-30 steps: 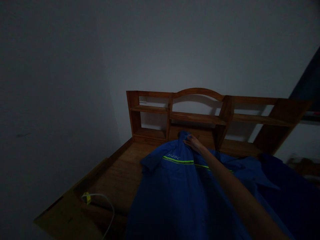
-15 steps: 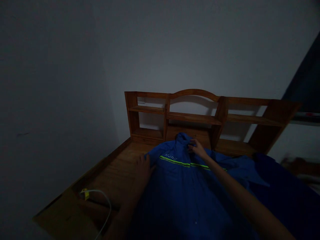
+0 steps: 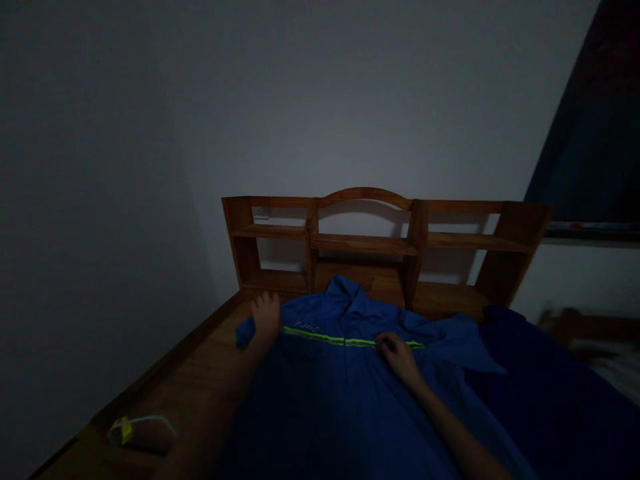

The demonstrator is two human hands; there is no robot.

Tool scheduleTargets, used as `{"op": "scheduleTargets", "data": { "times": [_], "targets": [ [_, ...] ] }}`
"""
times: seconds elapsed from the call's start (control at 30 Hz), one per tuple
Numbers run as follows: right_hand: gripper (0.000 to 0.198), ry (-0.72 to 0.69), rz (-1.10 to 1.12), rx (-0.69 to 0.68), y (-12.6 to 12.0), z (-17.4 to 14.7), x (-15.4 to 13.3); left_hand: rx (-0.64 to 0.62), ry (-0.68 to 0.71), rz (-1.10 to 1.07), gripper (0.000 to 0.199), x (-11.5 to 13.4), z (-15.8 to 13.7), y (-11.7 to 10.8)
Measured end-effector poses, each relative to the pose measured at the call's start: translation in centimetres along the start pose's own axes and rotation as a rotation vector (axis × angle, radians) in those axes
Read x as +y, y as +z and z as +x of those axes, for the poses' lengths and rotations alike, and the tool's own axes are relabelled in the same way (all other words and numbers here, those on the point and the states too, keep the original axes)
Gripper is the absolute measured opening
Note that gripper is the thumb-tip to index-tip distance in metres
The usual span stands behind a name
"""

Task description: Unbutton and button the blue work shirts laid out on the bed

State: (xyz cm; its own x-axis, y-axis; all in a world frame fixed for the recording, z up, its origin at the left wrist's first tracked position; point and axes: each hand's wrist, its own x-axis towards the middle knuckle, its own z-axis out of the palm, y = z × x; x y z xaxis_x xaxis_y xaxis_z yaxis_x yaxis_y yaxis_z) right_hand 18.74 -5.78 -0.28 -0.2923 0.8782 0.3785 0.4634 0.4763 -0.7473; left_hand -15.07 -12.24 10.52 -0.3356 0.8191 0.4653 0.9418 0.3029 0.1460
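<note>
Blue cloth shirt with a neon-yellow chest stripe (image 3: pixel 330 373), where's it lying?

– Front side up on a brown wooden platform (image 3: pixel 200 363), before a brown wooden shelf headboard (image 3: pixel 365 245).

Hands, left to right?

– Left hand (image 3: pixel 267 313) is over the sleeve (image 3: pixel 244 331) on its side, can't tell if it's pinching. Right hand (image 3: pixel 399 357) is at the stripe, fingers curled, can't tell that grip either tbh. Dark blue fabric (image 3: pixel 550 387) sits further right.

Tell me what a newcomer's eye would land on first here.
Probably the yellow-green stripe across the blue garment, spread out at lower middle. Next come the left hand, by the sleeve at picture left, and the right hand, at the stripe. Behind stands a wooden shelf unit with an arched top.
</note>
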Motion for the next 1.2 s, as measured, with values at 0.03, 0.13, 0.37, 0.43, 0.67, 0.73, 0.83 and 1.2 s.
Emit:
{"op": "scheduleTargets", "data": {
  "times": [0.03, 0.13, 0.37, 0.43, 0.67, 0.73, 0.83, 1.2],
  "targets": [
    [0.025, -0.02, -0.008, 0.005, 0.0, -0.1, -0.1, -0.008, 0.041, -0.048, 0.031, 1.4, 0.5, 0.9],
    [0.024, -0.103, -0.03, -0.01, -0.3, -0.4, -0.8, -0.236, 0.317, -0.355, 0.027, 6.0, 0.8, 4.3],
    [0.023, -0.108, -0.082, -0.112, 0.1, 0.2, -1.6, -0.448, 0.432, -0.569, 0.028, 9.5, -1.8, 11.1],
    [0.023, -0.075, -0.123, -0.134, 1.0, 1.4, -2.2, -0.45, 0.399, -0.656, 0.025, 8.7, -2.1, 12.0],
    [0.022, -0.095, -0.186, -0.059, 5.1, 3.3, -3.6, -0.445, 0.305, -0.984, 0.015, 7.7, -2.4, 13.0],
    [0.021, -0.123, -0.178, -0.06, 5.5, 2.9, -3.4, -0.413, 0.282, -1.027, 0.013, 7.7, -2.6, 12.8],
    [0.022, -0.176, -0.19, -0.097, 5.3, 2.5, -3.2, -0.408, 0.219, -1.101, 0.015, 7.6, -2.7, 12.6],
    [0.03, -0.191, -0.334, -0.122, 5.5, 1.9, -4.0, -0.585, 0.046, -1.303, 0.024, 7.5, -2.2, 14.1]
  ]
}}
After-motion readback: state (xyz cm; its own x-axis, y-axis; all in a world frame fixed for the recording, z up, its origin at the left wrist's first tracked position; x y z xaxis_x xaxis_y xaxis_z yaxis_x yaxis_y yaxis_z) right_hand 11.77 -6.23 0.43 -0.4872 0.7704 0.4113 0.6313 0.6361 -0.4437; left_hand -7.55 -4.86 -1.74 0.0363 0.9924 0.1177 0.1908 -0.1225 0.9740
